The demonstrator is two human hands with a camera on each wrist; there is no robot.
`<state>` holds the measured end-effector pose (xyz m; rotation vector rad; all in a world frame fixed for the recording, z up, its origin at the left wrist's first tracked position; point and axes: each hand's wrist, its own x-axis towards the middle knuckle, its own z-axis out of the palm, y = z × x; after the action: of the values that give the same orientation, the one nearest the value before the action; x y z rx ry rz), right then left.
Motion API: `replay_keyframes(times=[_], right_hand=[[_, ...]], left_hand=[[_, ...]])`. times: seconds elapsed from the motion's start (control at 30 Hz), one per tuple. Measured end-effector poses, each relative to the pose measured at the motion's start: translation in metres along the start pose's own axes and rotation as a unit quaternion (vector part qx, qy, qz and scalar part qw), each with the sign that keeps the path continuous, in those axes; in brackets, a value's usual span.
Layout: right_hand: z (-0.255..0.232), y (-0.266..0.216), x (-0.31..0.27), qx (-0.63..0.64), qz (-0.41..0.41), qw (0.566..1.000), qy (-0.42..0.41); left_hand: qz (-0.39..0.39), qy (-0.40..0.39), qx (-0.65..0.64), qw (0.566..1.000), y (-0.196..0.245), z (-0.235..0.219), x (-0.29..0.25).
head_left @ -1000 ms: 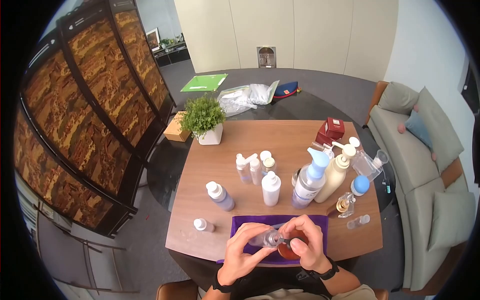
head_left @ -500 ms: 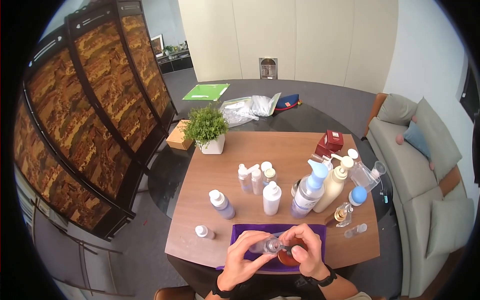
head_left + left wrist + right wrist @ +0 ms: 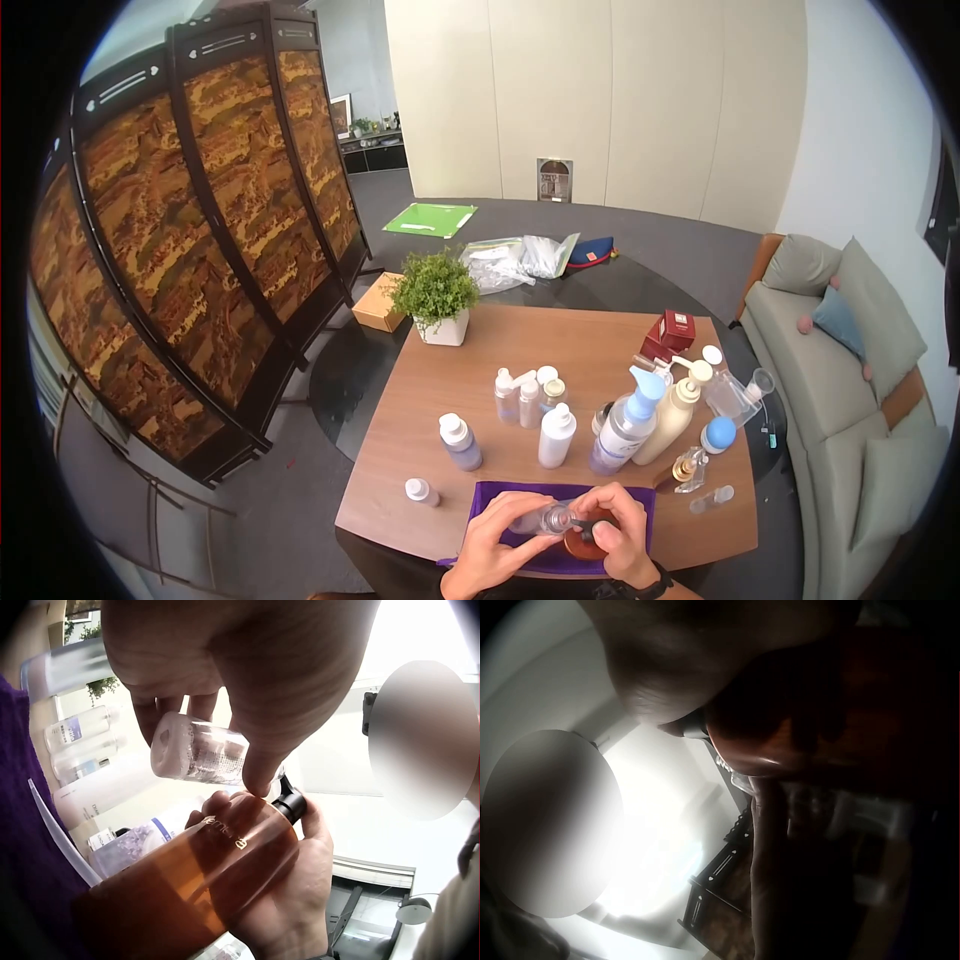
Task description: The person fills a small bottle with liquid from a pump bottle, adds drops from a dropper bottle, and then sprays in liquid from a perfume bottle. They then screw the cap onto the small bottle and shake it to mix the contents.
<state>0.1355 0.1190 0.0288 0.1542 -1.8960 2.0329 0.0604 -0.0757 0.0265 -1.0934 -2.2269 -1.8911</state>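
Observation:
My left hand (image 3: 490,548) holds a small clear bottle (image 3: 199,750) tipped on its side, its mouth facing right. That mouth is right by the black pump head (image 3: 289,804) of a see-through amber bottle (image 3: 187,885). My right hand (image 3: 624,532) grips the amber bottle near its top, fingers around the shoulder in the left wrist view. The amber bottle stands over a purple towel (image 3: 487,497), largely covered by my hands in the head view. The right wrist view is dark, with the amber bottle (image 3: 780,742) close to the palm.
Beyond the towel stand a white bottle (image 3: 556,440), a blue-topped pump bottle (image 3: 628,425) and a cream pump bottle (image 3: 672,415). To the left are a lilac bottle (image 3: 460,443) and a small white-capped bottle (image 3: 422,492). A potted plant (image 3: 440,325) sits at the table's far edge.
The head view has tilted upward, so the table and hands sit lower in it. Both hands keep their hold, the clear bottle still at the pump head.

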Motion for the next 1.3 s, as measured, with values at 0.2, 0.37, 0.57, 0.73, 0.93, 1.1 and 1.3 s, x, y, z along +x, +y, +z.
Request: replay_keyframes(times=[0.2, 0.37, 0.57, 0.73, 0.93, 1.1, 1.3], right_hand=[[-0.004, 0.006, -0.002, 0.011, 0.009, 1.000, -0.003], [-0.013, 0.000, 0.001, 0.056, -0.008, 0.998, -0.040], [-0.037, -0.048, 0.013, -0.312, -0.153, 0.935, -0.073], [-0.031, -0.063, 0.018, -0.314, -0.106, 0.940, -0.086], [-0.017, -0.086, 0.049, -0.351, -0.155, 0.917, -0.110], [0.005, -0.091, 0.081, -0.359, -0.146, 0.915, -0.113], [0.027, -0.084, 0.118, -0.380, -0.213, 0.891, -0.131]], left_hand=[[-0.004, 0.001, 0.000, 1.000, -0.007, 0.001, -0.006], [-0.046, 0.031, -0.039, 0.998, -0.007, 0.003, -0.020], [-0.127, 0.075, -0.131, 0.980, -0.041, 0.001, -0.053], [-0.132, 0.086, -0.140, 0.977, -0.048, -0.001, -0.056], [-0.131, 0.075, -0.134, 0.979, -0.054, -0.003, -0.058], [-0.122, 0.071, -0.129, 0.982, -0.062, -0.003, -0.060], [-0.122, 0.070, -0.130, 0.982, -0.061, -0.003, -0.060]])
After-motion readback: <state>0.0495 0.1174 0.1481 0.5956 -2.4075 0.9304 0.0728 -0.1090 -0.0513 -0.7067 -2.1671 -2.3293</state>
